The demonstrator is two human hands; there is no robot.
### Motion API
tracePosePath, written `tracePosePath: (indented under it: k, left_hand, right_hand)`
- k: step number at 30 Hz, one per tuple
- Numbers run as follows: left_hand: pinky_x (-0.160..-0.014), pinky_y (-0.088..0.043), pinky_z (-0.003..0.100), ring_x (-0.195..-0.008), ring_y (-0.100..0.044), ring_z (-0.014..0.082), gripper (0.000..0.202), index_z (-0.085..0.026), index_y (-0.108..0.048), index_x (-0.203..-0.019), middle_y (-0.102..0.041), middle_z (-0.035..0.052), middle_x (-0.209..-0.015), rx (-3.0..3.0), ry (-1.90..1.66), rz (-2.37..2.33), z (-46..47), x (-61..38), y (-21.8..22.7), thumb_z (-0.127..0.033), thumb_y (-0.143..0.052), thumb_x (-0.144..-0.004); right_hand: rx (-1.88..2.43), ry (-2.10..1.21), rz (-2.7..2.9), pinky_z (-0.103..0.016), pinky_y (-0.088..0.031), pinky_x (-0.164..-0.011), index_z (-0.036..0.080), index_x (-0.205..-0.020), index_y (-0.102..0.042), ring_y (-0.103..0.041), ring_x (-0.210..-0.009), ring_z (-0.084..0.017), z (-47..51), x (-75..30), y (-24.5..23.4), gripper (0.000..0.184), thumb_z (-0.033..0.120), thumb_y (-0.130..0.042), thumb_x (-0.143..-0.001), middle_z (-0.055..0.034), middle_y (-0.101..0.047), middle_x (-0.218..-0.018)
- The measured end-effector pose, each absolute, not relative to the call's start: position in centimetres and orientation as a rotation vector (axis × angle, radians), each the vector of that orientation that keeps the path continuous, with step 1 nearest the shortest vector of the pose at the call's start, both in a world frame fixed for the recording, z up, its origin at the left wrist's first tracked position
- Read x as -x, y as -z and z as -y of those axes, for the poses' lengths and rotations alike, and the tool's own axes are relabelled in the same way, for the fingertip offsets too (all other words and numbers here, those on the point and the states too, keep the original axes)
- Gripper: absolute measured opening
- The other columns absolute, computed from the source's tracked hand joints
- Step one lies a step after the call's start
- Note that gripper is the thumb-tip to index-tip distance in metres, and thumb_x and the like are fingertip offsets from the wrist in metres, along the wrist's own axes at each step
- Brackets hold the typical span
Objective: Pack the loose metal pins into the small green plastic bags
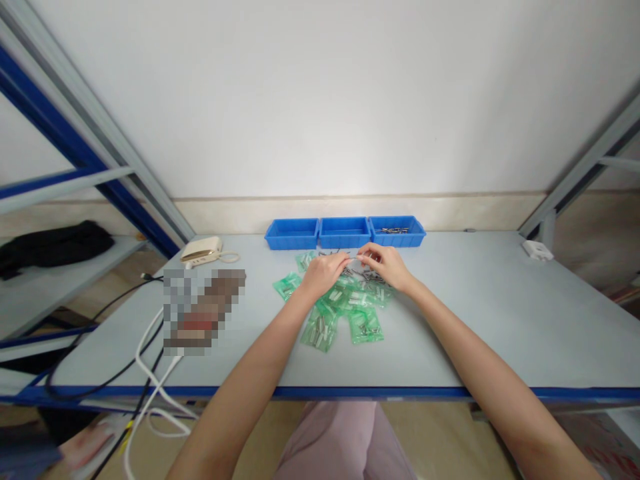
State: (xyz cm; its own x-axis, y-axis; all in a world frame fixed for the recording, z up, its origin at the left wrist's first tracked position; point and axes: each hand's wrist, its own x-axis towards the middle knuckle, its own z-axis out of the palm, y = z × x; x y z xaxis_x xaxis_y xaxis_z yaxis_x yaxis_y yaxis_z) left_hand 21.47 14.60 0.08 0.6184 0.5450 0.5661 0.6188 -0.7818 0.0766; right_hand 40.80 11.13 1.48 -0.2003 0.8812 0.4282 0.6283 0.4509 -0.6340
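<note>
- My left hand (323, 275) and right hand (386, 265) sit together over the pile, fingertips (356, 257) pinched in and nearly meeting. Fingers look closed, but I can't tell if they grip anything.
- Translucent green plastic bags of metal pins (347, 303) lie overlapping right under my hands, mid-table; loose thin metal pins (373, 277) are scattered on top.
- Three blue plastic bins (345, 233) stand in a row along the back edge, just beyond my fingers; the right one holds metal pins (393, 230).
- Front blue steel edge of the pale grey table (320, 393) lies well behind the bags.
- Long stretch of tabletop to my right, up to a white plastic box (537, 250).
- Left: cream plastic device (201, 250), blurred patch (204, 311), white and black cables (150, 360).
</note>
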Motion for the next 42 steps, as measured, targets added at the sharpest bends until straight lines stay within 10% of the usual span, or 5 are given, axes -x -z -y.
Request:
tracePosePath:
  k: [37, 42]
  left_hand:
    - [-0.065, -0.044, 0.024, -0.074, -0.066, 0.0152, 0.028, -0.017, -0.061, -0.096, -0.071, 0.0035, -0.084, 2.72, 0.918, 0.935, -14.57, -21.36, -0.02, -0.035, -0.04, -0.095]
    - [-0.067, -0.044, 0.024, -0.076, -0.066, 0.0151, 0.027, -0.017, -0.061, -0.096, -0.07, 0.0043, -0.086, 2.736, 0.863, 0.957, -14.45, -21.28, -0.27, -0.029, -0.037, -0.096]
  right_hand:
    - [1.256, -0.402, 1.986, -0.025, -0.038, -0.063, 0.016, -0.064, -0.063, -0.055, -0.06, -0.014, -10.91, -40.79, -1.6, 0.043, 0.045, -0.043, -0.089, -0.0014, -0.064, -0.064]
    - [1.234, -0.414, 1.93, -0.024, -0.038, -0.06, 0.018, -0.083, -0.064, -0.054, -0.06, -0.013, -10.88, -40.69, -1.58, 0.032, 0.047, -0.05, -0.085, -0.0017, -0.067, -0.072]
